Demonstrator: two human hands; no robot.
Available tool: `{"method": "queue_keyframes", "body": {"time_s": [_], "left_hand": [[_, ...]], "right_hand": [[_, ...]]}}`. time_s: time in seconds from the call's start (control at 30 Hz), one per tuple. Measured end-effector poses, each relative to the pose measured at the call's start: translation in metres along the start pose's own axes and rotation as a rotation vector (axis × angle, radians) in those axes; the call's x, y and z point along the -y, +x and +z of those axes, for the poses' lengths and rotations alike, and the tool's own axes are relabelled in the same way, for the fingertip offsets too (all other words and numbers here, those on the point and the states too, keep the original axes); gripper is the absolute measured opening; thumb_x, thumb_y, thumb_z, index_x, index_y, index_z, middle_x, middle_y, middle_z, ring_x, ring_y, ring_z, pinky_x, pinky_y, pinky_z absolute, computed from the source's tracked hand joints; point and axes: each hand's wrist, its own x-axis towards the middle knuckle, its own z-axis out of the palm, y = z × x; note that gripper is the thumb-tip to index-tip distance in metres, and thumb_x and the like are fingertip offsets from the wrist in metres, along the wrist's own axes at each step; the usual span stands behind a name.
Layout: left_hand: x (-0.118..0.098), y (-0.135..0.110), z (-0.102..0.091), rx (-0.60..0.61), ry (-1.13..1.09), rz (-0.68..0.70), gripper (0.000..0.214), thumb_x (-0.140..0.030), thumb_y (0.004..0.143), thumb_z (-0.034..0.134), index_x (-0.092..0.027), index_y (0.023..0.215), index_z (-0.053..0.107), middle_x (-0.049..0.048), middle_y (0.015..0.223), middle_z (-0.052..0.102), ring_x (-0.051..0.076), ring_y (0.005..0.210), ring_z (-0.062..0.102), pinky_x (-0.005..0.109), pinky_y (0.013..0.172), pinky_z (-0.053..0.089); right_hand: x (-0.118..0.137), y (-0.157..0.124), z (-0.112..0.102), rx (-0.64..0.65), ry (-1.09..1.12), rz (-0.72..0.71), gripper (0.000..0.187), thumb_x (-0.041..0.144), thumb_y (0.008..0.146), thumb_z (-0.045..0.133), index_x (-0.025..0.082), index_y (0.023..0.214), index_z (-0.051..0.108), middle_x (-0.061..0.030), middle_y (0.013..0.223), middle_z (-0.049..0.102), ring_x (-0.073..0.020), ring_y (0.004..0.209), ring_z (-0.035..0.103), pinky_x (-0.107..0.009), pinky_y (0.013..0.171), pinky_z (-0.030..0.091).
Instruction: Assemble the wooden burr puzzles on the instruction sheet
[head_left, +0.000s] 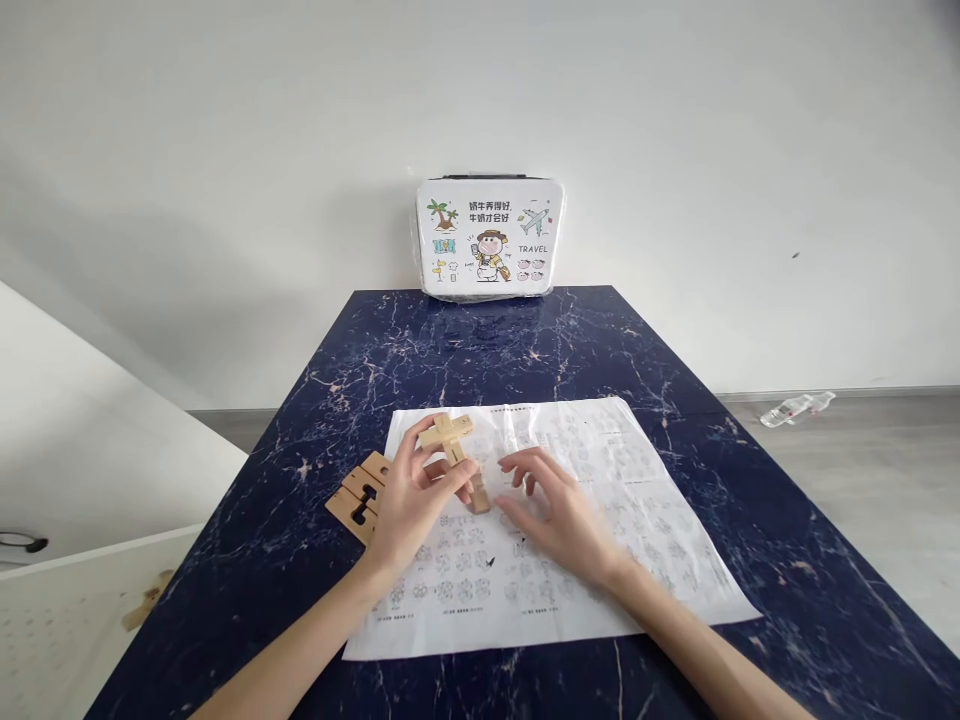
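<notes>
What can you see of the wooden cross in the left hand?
The wooden cross is pale, with bars meeting in a plus shape and small dark marks. It tilts in the left hand, which partly hides it, over the printed sheet. A browner block end shows beneath; whether it joins the cross is unclear. The right hand is apart.

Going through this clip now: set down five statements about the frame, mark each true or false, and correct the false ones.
1. The left hand holds a wooden cross. True.
2. The right hand grips it too. False: its fingers are apart from it, above the printed sheet.
3. The white case stands at the far end of the table. True.
4. The flat wooden pieces lie at the sheet's right edge. False: at its left edge.
5. The tabletop is plain white. False: dark blue with pale veins.
</notes>
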Motion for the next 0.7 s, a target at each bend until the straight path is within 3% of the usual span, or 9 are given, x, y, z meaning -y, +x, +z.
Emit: {"method": "queue_keyframes", "body": {"time_s": [0.13, 0.2, 0.3, 0.4, 0.57, 0.7], "left_hand": [[-0.002, 0.001, 0.0, -0.071, 0.04, -0.001, 0.056, -0.036, 0.094, 0.077, -0.027, 0.142, 0.051, 0.001, 0.099, 0.071, 0.014, 0.066, 0.063, 0.03, 0.065, 0.058], [-0.001, 0.001, 0.0, -0.071, 0.044, 0.006, 0.057, -0.036, 0.093, 0.078, -0.027, 0.142, 0.051, 0.0012, 0.101, 0.071, 0.013, 0.066, 0.062, 0.029, 0.064, 0.057], [0.003, 0.002, -0.001, -0.069, 0.06, 0.011, 0.063, -0.037, 0.091, 0.08, -0.028, 0.144, 0.048, 0.0021, 0.106, 0.071, 0.011, 0.064, 0.059, 0.028, 0.061, 0.056], [0.007, 0.001, 0.0, -0.065, 0.077, 0.002, 0.068, -0.039, 0.089, 0.081, -0.03, 0.147, 0.047, 0.0034, 0.113, 0.071, 0.01, 0.064, 0.058, 0.026, 0.06, 0.056], [0.013, 0.001, -0.001, -0.043, 0.063, -0.012, 0.077, -0.042, 0.087, 0.085, -0.033, 0.151, 0.045, 0.0026, 0.111, 0.071, 0.013, 0.072, 0.062, 0.023, 0.056, 0.054], [0.017, 0.001, -0.001, -0.002, 0.091, 0.0, 0.075, -0.041, 0.084, 0.088, -0.033, 0.147, 0.049, 0.0033, 0.113, 0.072, 0.014, 0.074, 0.065, 0.024, 0.058, 0.054]], "right_hand": [[-0.002, -0.004, 0.006, 0.134, -0.179, -0.149, 0.056, 0.03, 0.098, 0.073, 0.039, 0.15, 0.055, -0.0125, 0.147, 0.055, -0.0386, 0.127, 0.06, -0.06, 0.097, 0.059], [-0.003, -0.005, 0.009, 0.163, -0.237, -0.176, 0.051, 0.028, 0.099, 0.072, 0.039, 0.147, 0.059, -0.0122, 0.15, 0.053, -0.0402, 0.133, 0.056, -0.062, 0.1, 0.058], [-0.001, -0.006, 0.009, 0.171, -0.221, -0.193, 0.027, 0.028, 0.1, 0.072, 0.034, 0.126, 0.071, -0.0122, 0.152, 0.053, -0.0396, 0.133, 0.057, -0.062, 0.1, 0.058], [0.002, -0.004, 0.005, 0.173, -0.079, -0.118, 0.015, 0.032, 0.101, 0.072, 0.031, 0.116, 0.072, -0.0106, 0.159, 0.05, -0.0378, 0.129, 0.063, -0.06, 0.099, 0.059], [0.005, 0.003, -0.003, 0.112, 0.345, 0.086, 0.026, 0.039, 0.096, 0.079, 0.031, 0.118, 0.068, -0.0087, 0.149, 0.061, -0.0316, 0.134, 0.063, -0.054, 0.112, 0.053], [0.004, 0.007, -0.006, 0.024, 0.674, 0.228, 0.057, 0.043, 0.085, 0.09, 0.034, 0.131, 0.057, -0.0062, 0.131, 0.065, -0.0231, 0.105, 0.07, -0.04, 0.086, 0.061]]}}
